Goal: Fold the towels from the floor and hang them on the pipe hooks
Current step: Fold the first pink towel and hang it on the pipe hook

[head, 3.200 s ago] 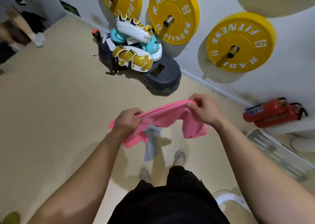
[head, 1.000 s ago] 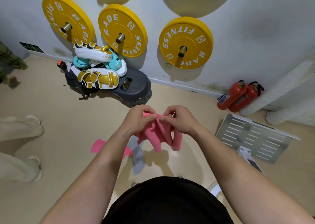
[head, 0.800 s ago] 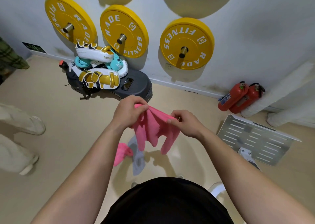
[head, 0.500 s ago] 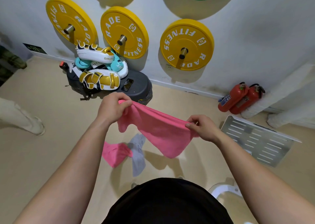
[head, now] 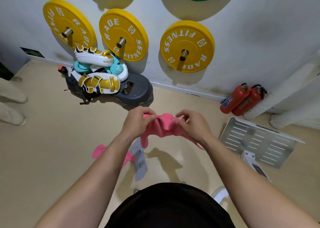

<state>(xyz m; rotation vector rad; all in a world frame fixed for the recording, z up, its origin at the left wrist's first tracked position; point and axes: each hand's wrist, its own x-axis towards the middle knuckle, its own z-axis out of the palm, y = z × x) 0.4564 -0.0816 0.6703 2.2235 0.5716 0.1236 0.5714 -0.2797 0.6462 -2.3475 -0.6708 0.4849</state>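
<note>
I hold a pink towel (head: 163, 127) bunched up in front of me at waist height. My left hand (head: 136, 122) grips its left end with curled fingers. My right hand (head: 192, 125) pinches the right end, the two hands close together. Below them on the beige floor lie another pink towel (head: 98, 152) and a grey towel (head: 140, 162), partly hidden by my left forearm. No pipe hooks are in view.
Yellow weight plates (head: 187, 45) hang on the white wall ahead. A pile of boxing pads (head: 98, 71) sits on a dark base at the wall. Two red fire extinguishers (head: 242, 99) lie right, beside a metal slotted plate (head: 258, 141). Another person's legs (head: 10, 104) stand at far left.
Half a second ago the towel was stretched wide between my hands. Now my hands have come together and the towel is gathered between them.
</note>
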